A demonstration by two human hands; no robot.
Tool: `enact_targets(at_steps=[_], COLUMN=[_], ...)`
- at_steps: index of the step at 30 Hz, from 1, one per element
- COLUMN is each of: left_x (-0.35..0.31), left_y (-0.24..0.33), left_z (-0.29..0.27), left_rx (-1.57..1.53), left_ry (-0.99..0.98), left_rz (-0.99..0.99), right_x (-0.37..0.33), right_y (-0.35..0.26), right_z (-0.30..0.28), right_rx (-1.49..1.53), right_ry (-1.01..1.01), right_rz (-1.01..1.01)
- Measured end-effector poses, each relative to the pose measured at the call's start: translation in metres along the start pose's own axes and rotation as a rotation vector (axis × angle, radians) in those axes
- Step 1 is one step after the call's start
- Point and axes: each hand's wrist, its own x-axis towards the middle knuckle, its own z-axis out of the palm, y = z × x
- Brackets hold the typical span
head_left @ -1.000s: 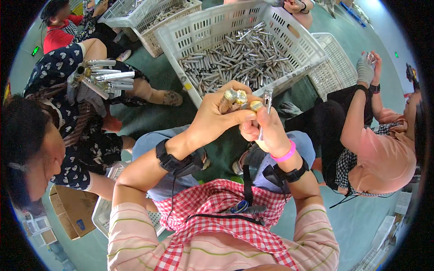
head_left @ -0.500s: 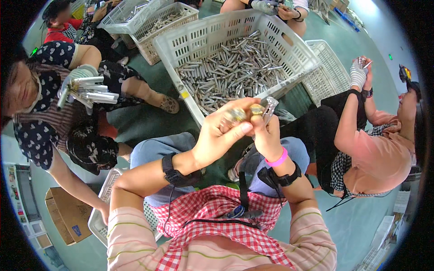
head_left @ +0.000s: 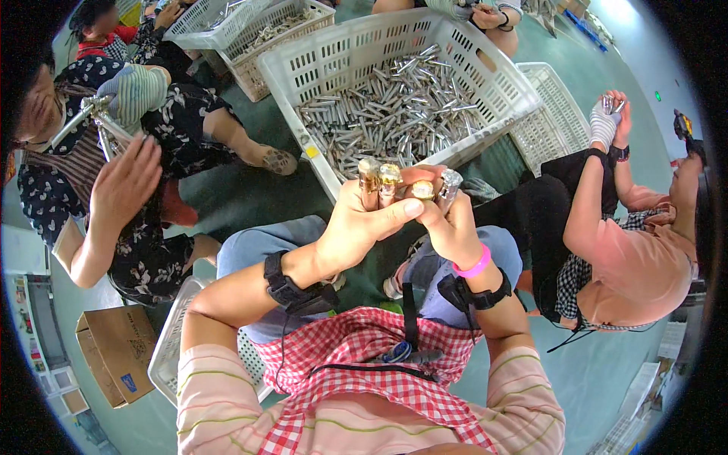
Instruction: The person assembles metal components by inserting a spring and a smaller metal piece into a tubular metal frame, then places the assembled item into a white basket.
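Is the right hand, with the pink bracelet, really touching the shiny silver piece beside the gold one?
Touching: the head view shows the right hand closed around the silver piece, whose top end pokes up out of the grip.

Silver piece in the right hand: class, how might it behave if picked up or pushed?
The silver piece in the right hand looks metallic, so it is probably stiff. Its shiny surface may feel slippery. Its narrow, rounded end suggests it could roll.

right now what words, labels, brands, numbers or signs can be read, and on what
None can be read clearly.
Cardboard box: dark print and blue label, too small.
Green wall sign: too small.
Held metal parts: no legible marking.
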Motion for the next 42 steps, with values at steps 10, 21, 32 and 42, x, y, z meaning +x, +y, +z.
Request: enact_targets(at_steps=[10,21,32,42], left_x=[0.006,0.008,0.007,0.009], left_y=[0.0,0.003,-0.009,0.005], left_z=[0.004,0.004,0.002,0.006], left_rx=[0.048,0.139,0.421,0.221], left_ry=[-0.01,-0.019,0.023,-0.008], left_rz=[0.14,0.14,0.375,0.147], right_x=[-0.003,-0.004,-0.006,-0.003], right_y=[0.001,0.014,0.016,0.021], right_z=[-0.006,-0.002,0.001,0.004], right_rx=[0.183,0.222,0.236,0.433], right_ry=[-0.044,0.07,0.019,0.159], right_rz=[0.126,0.196,0.147,0.205])
